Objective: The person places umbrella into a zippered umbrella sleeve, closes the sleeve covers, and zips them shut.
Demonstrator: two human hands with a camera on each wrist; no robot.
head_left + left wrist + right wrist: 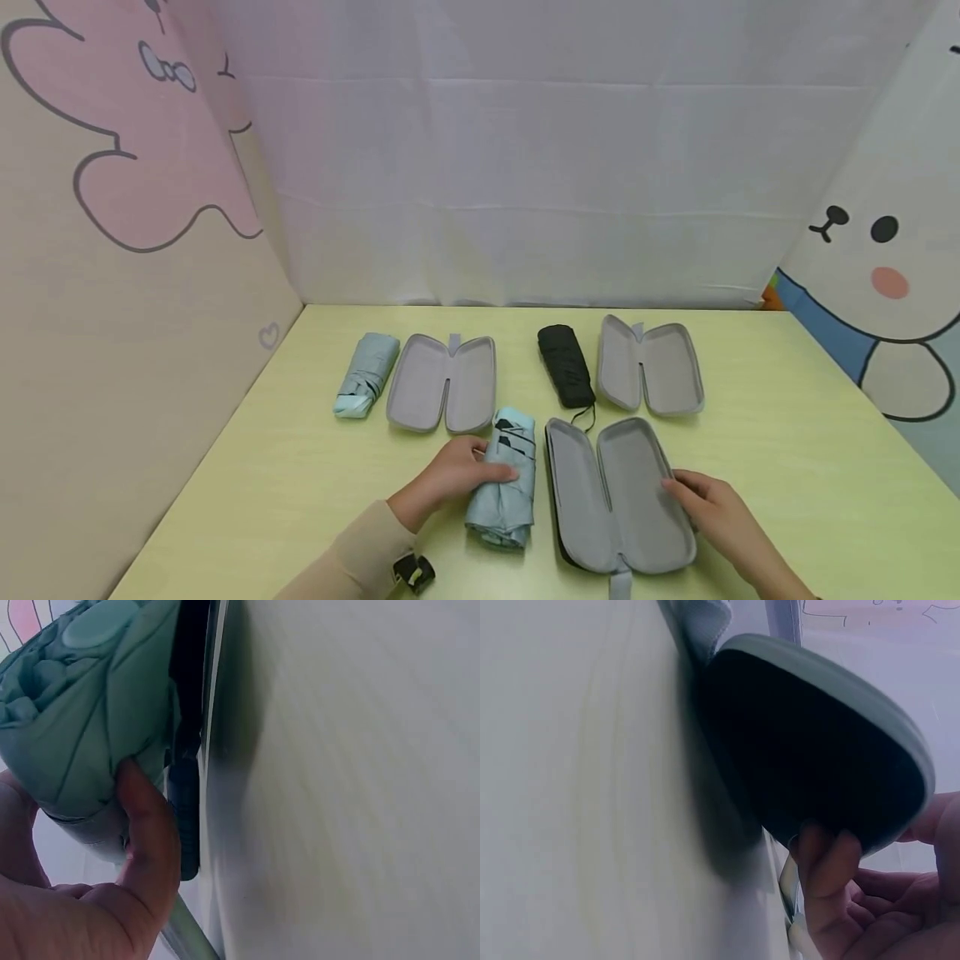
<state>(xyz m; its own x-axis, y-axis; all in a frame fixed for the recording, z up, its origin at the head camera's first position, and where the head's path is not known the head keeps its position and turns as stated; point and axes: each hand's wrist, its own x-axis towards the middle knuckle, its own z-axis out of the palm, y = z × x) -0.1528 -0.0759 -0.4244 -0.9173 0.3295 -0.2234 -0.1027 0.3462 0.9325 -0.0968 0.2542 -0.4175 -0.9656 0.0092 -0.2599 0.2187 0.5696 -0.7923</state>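
Observation:
My left hand grips a folded light blue umbrella round its middle, thumb across the top. In the left wrist view the bunched cloth of the umbrella shows above the fingers. To its right lies a zip case, spread open with its grey lining up. Its right half is pinched at the outer edge by my right hand, thumb on the rim and fingers underneath. The right wrist view shows the dark outside of the case, tilted up from the table, with fingertips against it.
Behind, at left, another light blue folded umbrella lies beside an open grey-lined case. Farther right, a black folded umbrella with a cord loop is next to a third open case. Walls enclose the yellow-green table on three sides.

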